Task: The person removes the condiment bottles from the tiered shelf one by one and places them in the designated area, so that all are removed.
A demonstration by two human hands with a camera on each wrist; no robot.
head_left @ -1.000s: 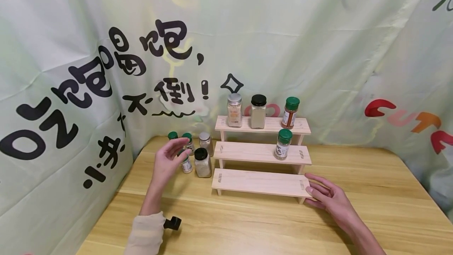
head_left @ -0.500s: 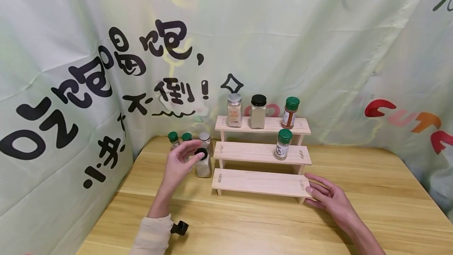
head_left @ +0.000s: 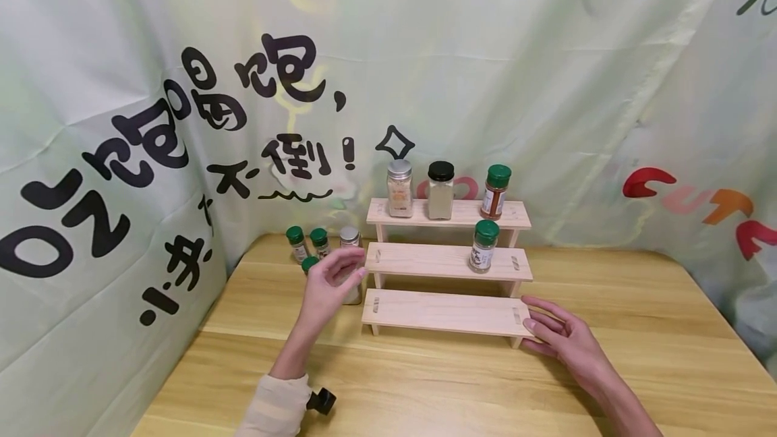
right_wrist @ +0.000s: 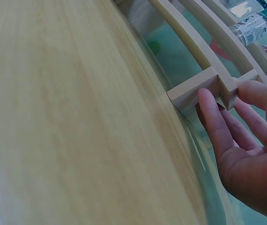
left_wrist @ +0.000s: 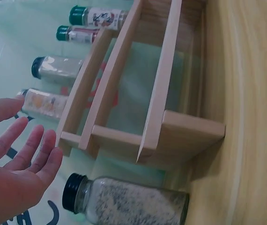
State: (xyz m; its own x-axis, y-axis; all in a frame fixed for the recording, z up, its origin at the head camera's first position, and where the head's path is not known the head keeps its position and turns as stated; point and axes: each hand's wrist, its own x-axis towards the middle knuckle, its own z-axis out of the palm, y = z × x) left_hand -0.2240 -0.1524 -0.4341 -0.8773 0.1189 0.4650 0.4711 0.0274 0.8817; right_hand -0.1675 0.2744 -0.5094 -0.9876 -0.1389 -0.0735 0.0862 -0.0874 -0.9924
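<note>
A three-step wooden rack point(head_left: 446, 309) stands on the table. My left hand point(head_left: 330, 285) hovers at its left side, fingers loosely bent and holding nothing. Below that hand, a black-capped jar of speckled contents point(left_wrist: 133, 201) stands apart from the palm; in the head view it is mostly covered. My right hand point(head_left: 564, 332) holds the right end of the bottom step, thumb at the front corner and fingers behind. On the top step are a silver-capped jar point(head_left: 400, 189), a black-capped jar point(head_left: 440, 191) and a green-capped red spice jar point(head_left: 496, 192). Another green-capped jar point(head_left: 483, 246) stands on the middle step.
Left of the rack stand several more jars, including a green-capped one point(head_left: 297, 245), another green-capped one point(head_left: 319, 241) and a silver-capped one point(head_left: 349, 237). A printed curtain point(head_left: 546, 86) hangs behind the wooden table point(head_left: 461, 383).
My left hand has moved right, from the green-capped jars to the rack's left side, uncovering those jars and covering the black-capped one. My right hand has stayed at the rack's end.
</note>
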